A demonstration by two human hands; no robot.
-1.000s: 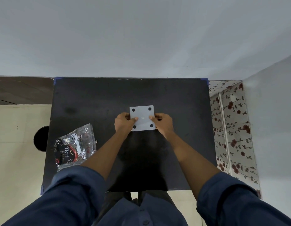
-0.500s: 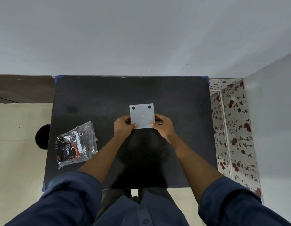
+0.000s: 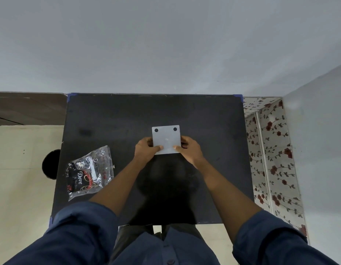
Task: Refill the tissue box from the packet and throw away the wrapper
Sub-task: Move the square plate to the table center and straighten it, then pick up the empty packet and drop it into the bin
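Note:
A white square tissue box (image 3: 166,138) sits bottom-up at the middle of the black table (image 3: 112,119), showing two black feet at its far corners. My left hand (image 3: 145,150) grips its left side and my right hand (image 3: 188,150) grips its right side, thumbs on the near edge. The near two feet are hidden under my thumbs. A crinkled clear wrapper (image 3: 89,173) with black and red "Dove" print lies flat near the table's left edge, apart from both hands.
A dark round bin opening (image 3: 50,164) shows on the floor just left of the table. A floral-patterned surface (image 3: 270,159) runs along the right side. A pale wall stands behind the table.
Both hands have slid toward the near edge of the box, so my thumbs now cover the near two feet. The box has stayed in about the same place. The wrapper has not moved.

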